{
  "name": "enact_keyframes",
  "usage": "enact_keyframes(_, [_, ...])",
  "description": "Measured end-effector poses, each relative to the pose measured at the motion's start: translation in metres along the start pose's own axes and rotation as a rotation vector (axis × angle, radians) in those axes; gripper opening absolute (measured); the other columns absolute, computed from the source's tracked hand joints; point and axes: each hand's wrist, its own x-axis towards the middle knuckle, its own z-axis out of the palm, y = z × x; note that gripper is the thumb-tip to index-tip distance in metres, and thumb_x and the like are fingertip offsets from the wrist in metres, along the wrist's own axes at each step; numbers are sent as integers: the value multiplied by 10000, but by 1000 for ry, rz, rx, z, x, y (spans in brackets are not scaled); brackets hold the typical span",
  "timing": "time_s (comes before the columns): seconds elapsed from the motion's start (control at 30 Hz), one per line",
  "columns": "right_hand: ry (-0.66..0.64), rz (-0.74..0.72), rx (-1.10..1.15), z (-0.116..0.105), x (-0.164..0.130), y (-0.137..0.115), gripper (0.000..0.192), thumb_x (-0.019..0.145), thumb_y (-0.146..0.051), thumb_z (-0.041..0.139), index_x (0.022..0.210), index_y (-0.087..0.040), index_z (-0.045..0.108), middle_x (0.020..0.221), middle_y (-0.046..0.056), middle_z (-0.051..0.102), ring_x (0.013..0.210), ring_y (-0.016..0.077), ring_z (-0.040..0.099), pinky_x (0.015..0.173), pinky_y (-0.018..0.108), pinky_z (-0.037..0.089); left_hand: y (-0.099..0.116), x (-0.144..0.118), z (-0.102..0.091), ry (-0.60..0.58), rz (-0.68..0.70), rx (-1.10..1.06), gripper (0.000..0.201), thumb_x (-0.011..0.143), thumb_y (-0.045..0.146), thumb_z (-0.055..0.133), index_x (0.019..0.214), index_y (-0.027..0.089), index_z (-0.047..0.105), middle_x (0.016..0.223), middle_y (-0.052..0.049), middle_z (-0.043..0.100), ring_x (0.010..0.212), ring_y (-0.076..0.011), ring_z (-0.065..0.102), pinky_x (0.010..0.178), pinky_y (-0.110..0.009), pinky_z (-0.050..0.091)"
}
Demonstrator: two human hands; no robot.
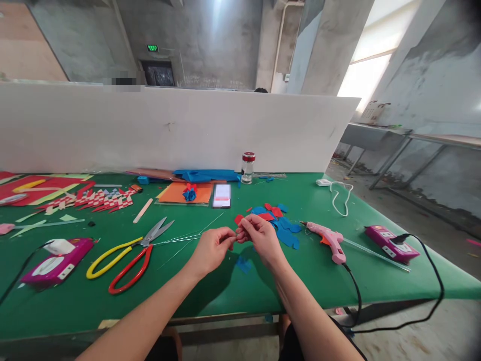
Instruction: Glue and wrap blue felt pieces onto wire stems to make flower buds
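We pinch the small red piece (238, 219) with closed fingers of left hand (212, 249) and right hand (260, 235); we judge a light, steady grip over the table (225, 296) works best.

One head-worn camera looks forward and down, close over the green table (233, 296).

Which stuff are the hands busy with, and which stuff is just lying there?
In use: left hand and right hand pinching a red piece on thin wire, beside blue and red scraps.

Lying about: scissors, glue gun, phone, jar, wooden stick.
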Motion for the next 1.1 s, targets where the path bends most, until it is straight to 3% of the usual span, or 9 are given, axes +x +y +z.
enact_keyframes(0.13, [-15,-28,22,0,-1,-1,323,742,-480,720,709,-179,609,640,-3,650,527,104,612,517,217,544,-3,1,-1,-34,-76,-185,280,838,448,556,814,178,626,587,55,534,340,-49,345,330,-186,217])
enact_keyframes(0.37, [-4,-102,-41,6,-4,0,300,794,-472,665,714,-191,597,627,-9,636,512,115,614,534,245,563,-4,1,6,9,-96,-231,288,832,447,561,788,172,632,538,69,478,328,-50,289,330,-206,197])
enact_keyframes(0.47, [8,-145,-99,7,-4,0,296,834,-464,623,726,-188,607,636,-7,637,530,117,623,559,247,568,-2,3,-1,64,-30,-56,293,859,416,521,742,174,639,523,58,486,369,-68,335,391,-217,249])
enact_keyframes(0.6, [-19,-69,-151,-4,2,-2,360,781,-502,687,950,-187,648,713,4,671,591,139,651,578,263,571,-3,12,-32,47,114,477,289,887,372,495,768,199,694,635,0,644,579,-138,550,568,-240,368])
enact_keyframes(0.7, [69,-49,-189,-18,9,-3,493,774,-552,681,1098,-188,601,760,17,689,610,146,652,567,267,560,-13,22,-58,34,8,875,319,916,325,431,856,216,725,788,-55,724,744,-207,638,642,-271,392])
enact_keyframes(0.83, [147,-43,-172,-31,12,-6,499,766,-589,658,1052,-184,604,781,31,697,587,139,637,548,267,554,-31,24,-87,-4,-55,973,337,927,309,406,915,236,735,940,-77,737,910,-251,662,746,-295,431])
enact_keyframes(0.97, [143,-49,-182,-35,11,-10,452,761,-572,659,990,-184,640,789,36,694,588,134,631,544,263,554,-48,10,-109,-56,-57,1089,339,827,444,597,1073,233,694,1127,-99,677,1073,-288,595,923,-345,411])
enact_keyframes(1.03, [129,-52,-192,-35,10,-10,442,767,-574,648,957,-175,659,795,45,694,592,130,627,545,259,549,-53,4,-108,-86,-77,1115,331,769,408,662,1041,221,679,1065,-95,667,1051,-290,588,917,-360,412])
enact_keyframes(1.1, [114,-51,-197,-34,10,-10,446,766,-579,647,939,-168,669,796,53,696,596,130,624,546,257,543,-55,2,-98,-92,-76,1086,212,790,281,614,985,208,655,992,-80,655,978,-261,603,843,-339,427])
